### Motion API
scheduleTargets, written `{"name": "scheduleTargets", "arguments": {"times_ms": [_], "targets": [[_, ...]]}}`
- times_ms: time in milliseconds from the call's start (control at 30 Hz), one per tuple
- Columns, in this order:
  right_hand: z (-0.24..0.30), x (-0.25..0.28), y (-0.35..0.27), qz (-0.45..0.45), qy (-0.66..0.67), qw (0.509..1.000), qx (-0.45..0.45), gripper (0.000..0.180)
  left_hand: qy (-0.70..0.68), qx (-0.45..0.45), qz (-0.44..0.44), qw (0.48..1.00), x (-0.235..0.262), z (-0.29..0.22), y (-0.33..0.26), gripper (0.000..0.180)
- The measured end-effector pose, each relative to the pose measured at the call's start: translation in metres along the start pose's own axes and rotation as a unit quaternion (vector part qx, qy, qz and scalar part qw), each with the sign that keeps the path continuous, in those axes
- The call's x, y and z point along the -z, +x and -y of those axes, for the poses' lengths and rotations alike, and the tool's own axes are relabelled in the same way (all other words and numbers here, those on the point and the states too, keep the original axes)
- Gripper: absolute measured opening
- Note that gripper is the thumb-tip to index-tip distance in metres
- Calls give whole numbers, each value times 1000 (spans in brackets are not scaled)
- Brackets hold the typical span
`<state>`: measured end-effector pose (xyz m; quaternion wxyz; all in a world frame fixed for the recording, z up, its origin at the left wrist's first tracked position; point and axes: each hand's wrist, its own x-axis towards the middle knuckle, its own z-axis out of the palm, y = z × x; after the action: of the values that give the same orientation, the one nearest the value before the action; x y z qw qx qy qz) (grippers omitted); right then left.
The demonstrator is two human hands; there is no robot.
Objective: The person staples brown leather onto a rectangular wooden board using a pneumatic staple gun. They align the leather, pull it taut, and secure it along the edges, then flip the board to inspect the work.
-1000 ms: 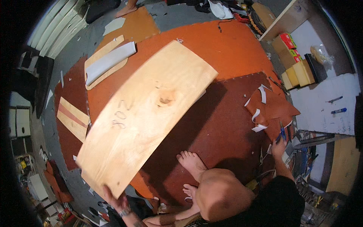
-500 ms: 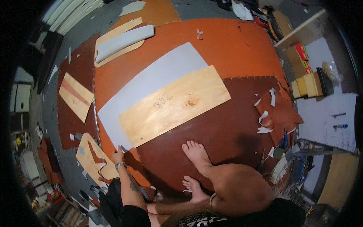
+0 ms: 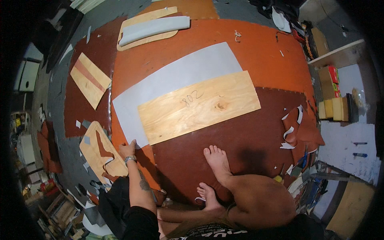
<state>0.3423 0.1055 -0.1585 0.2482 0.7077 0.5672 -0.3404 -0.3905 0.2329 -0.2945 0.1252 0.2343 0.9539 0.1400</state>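
At the near left corner of a pale grey sheet (image 3: 126, 105) is my left hand (image 3: 128, 149), with a metal watch on its wrist. Its thumb lies at the sheet's edge and the other fingers curl beside it, closed on that corner as far as I can see. A light plywood board (image 3: 200, 106) with pencil marks lies flat over the near part of the sheet. My right hand is out of view.
Orange (image 3: 192, 40) and dark brown (image 3: 192, 160) material covers the floor, with my bare feet on it. A rolled grey piece (image 3: 156, 30) rests on a board at the back. Wooden templates (image 3: 91, 80) lie left; leather scraps (image 3: 294, 128) lie right, beside a shelf (image 3: 340, 140).
The whole view has shifted, so the floor items appear higher and further right. My left hand stays at the sheet's corner. Board and sheet keep their places relative to each other.
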Motion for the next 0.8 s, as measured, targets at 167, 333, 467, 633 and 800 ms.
{"name": "scheduleTargets", "arguments": {"times_ms": [167, 333, 467, 633, 800], "targets": [[-39, 98, 77, -91, -12, 995, -41, 64, -89, -14, 152, 984, -6, -2, -5, 46], [39, 180, 235, -277, 153, 948, 34, 85, -213, -20, 305, 928, -9, -13, -61, 35], [105, 192, 280, -286, 162, 944, -26, 91, -58, -93, 372, 922, 21, 33, -112, 34], [115, 182, 261, -314, 76, 943, 80, 63, 26, -7, 270, 962, 64, 145, -136, 28], [2, 120, 189, -392, 239, 887, 37, 49, -149, 171, 256, 940, 79, 189, -147, 27]]}}
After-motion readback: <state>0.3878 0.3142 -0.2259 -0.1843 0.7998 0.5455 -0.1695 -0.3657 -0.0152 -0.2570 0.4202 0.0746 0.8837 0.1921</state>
